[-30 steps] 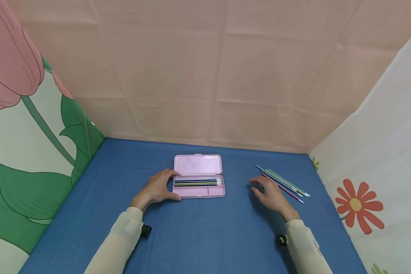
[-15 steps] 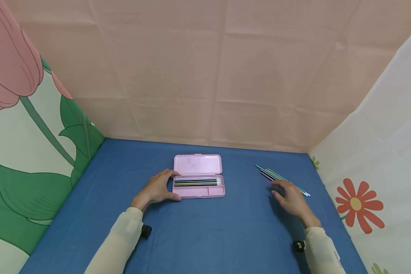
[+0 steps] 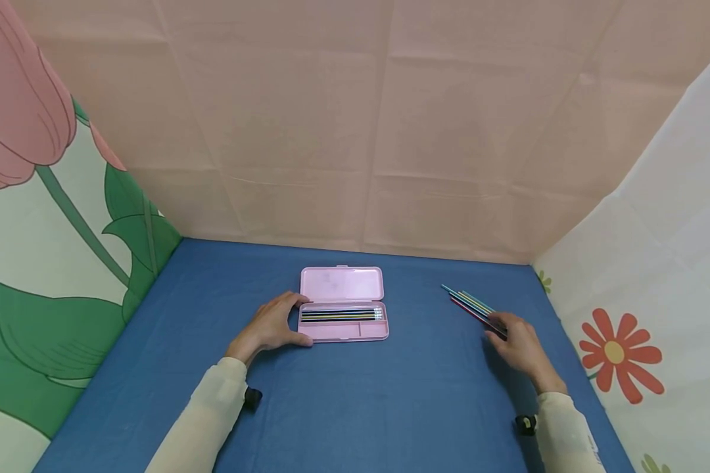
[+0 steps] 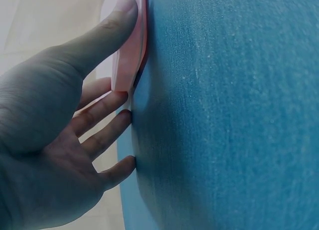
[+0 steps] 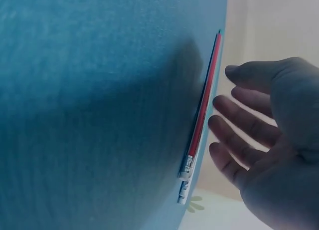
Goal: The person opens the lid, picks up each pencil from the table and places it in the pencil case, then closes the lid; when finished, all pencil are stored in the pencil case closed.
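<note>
A pink pencil case (image 3: pixel 329 333) lies with its lid (image 3: pixel 342 284) swung back on the blue cloth. Several dark and striped pencils (image 3: pixel 338 316) rest side by side in its long compartment. My left hand (image 3: pixel 271 323) holds the case's left end, thumb at the front edge and fingers toward the hinge; the left wrist view shows the thumb on the pink case (image 4: pixel 130 60). Over the eraser ends of a loose bunch of pencils (image 3: pixel 469 302) hovers my right hand (image 3: pixel 522 345), fingers spread. The right wrist view shows a red pencil (image 5: pixel 203 110) nearest, apart from the fingertips.
Blue cloth (image 3: pixel 355 407) covers the table. A beige fabric wall (image 3: pixel 355 131) rises behind it. Flower-printed panels stand at the left (image 3: pixel 47 249) and right (image 3: pixel 674 263). A dark wrist camera (image 3: pixel 525 424) sits at the right sleeve.
My right hand has moved right along the loose pencils, from their left side to over their eraser ends. The left hand and the pencil case have stayed in place.
</note>
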A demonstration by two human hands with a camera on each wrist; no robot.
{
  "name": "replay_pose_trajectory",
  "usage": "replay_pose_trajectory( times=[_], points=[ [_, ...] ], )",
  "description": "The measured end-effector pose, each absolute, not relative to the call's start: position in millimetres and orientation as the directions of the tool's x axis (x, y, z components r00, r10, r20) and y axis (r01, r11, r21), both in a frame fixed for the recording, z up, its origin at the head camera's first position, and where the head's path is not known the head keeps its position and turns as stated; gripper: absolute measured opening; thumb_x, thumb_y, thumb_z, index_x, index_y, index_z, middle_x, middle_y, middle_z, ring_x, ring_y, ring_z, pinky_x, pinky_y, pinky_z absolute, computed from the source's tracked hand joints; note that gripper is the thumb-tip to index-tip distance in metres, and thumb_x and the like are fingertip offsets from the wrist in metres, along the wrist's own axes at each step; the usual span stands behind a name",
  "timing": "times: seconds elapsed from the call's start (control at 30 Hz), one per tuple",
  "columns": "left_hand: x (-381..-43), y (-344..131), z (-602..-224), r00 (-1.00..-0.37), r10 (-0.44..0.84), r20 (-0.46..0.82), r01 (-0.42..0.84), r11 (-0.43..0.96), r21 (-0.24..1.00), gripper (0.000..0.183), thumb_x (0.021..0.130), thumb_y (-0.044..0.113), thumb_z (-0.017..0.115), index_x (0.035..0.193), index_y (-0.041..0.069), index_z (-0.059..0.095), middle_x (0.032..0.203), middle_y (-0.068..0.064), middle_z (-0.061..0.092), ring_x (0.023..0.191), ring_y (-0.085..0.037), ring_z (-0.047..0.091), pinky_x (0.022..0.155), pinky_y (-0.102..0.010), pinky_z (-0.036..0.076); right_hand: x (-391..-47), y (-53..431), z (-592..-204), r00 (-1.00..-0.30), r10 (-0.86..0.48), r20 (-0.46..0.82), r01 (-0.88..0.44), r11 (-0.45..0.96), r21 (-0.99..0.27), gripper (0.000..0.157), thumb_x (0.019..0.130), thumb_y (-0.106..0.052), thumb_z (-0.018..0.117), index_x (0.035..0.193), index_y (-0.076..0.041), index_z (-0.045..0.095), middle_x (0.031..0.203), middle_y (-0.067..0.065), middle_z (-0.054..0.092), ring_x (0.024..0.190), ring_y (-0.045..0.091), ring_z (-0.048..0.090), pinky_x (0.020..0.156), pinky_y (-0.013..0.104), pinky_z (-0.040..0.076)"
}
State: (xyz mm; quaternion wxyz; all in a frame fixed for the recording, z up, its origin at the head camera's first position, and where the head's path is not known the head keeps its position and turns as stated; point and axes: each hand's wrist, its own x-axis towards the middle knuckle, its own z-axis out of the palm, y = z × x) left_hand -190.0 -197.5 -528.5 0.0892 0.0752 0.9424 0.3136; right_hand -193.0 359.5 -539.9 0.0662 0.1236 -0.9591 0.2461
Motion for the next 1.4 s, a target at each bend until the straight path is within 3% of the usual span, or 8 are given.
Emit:
replay_pose_trajectory(
  times=[0.23, 0.53, 1.1, 1.4],
  points=[
    [-190.8, -196.2, -528.5, -0.972, 0.200, -0.123, 0.087, 0.793, 0.603, 0.092, 0.081, 0.038, 0.105, 0.157, 0.014, 0.061, 0.155, -0.014, 0.065, 0.147, -0.042, 0.057, 0.127, -0.072, 0.041, -195.3, 362.9, -543.6, -0.970, -0.180, 0.162, -0.234, 0.871, -0.433, 0.033, 0.101, -0.004, 0.079, 0.131, 0.008, 0.074, 0.118, 0.029, 0.077, 0.102, 0.043, 0.075, 0.089, 0.064, 0.059],
    [-192.0, -196.0, -527.9, -0.971, 0.203, -0.124, 0.090, 0.797, 0.597, 0.092, 0.081, 0.039, 0.105, 0.157, 0.014, 0.060, 0.156, -0.014, 0.064, 0.149, -0.042, 0.056, 0.129, -0.073, 0.038, -199.0, 361.3, -547.7, -0.969, -0.198, 0.146, -0.242, 0.867, -0.435, 0.021, 0.099, 0.003, 0.078, 0.120, 0.005, 0.079, 0.097, 0.015, 0.075, 0.083, 0.023, 0.064, 0.074, 0.042, 0.052],
    [-188.1, -196.4, -528.3, -0.971, 0.203, -0.125, 0.085, 0.785, 0.614, 0.092, 0.080, 0.038, 0.106, 0.156, 0.013, 0.061, 0.153, -0.014, 0.065, 0.146, -0.042, 0.057, 0.128, -0.073, 0.040, -197.5, 326.8, -538.8, -0.933, -0.262, 0.247, -0.349, 0.825, -0.445, 0.014, 0.097, 0.006, 0.077, 0.108, -0.003, 0.082, 0.092, 0.006, 0.072, 0.082, 0.015, 0.060, 0.072, 0.032, 0.049],
    [-190.6, -197.2, -526.6, -0.970, 0.214, -0.114, 0.105, 0.793, 0.600, 0.093, 0.080, 0.040, 0.105, 0.157, 0.013, 0.061, 0.151, -0.015, 0.066, 0.143, -0.042, 0.059, 0.124, -0.072, 0.044, -208.4, 275.8, -527.9, -0.869, -0.379, 0.317, -0.490, 0.746, -0.451, 0.017, 0.099, 0.006, 0.078, 0.111, -0.005, 0.084, 0.100, 0.006, 0.077, 0.089, 0.018, 0.070, 0.077, 0.035, 0.060]
  ],
)
